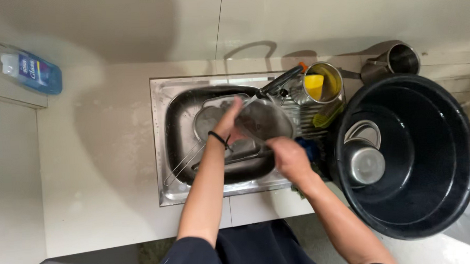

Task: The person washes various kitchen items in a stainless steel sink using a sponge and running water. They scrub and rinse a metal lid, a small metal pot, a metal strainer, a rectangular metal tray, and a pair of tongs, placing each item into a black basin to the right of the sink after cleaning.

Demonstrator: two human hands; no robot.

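Stainless steel sink (166,98) is sitting in the centre of the frame, set into a pale worktop (101,168), and we are working over it with both hands. Our left hand (232,119), with a dark band at the wrist, is reaching into the basin and pressing its fingers against the inside of a dark pan (266,120); the fingers are lying fairly flat, and we cannot tell whether anything is held under them. Our right hand (288,156) is clenching around the near rim of that pan, holding it tilted above the basin. The pan's long dark handle (281,81) is pointing toward the upper right of the frame. Beneath the pan, a wire strainer (208,120) with a long handle is lying in the basin, toward its left side.

To the right of the sink, a metal cup (324,82) is holding something yellow, standing on the ribbed drainer. A large black tub (428,156) is filling the right of the frame, with a steel pot (366,164) lying inside it. A steel jug (399,58) is standing at the upper right. A clear bottle of blue liquid (32,71) is lying at the upper left.
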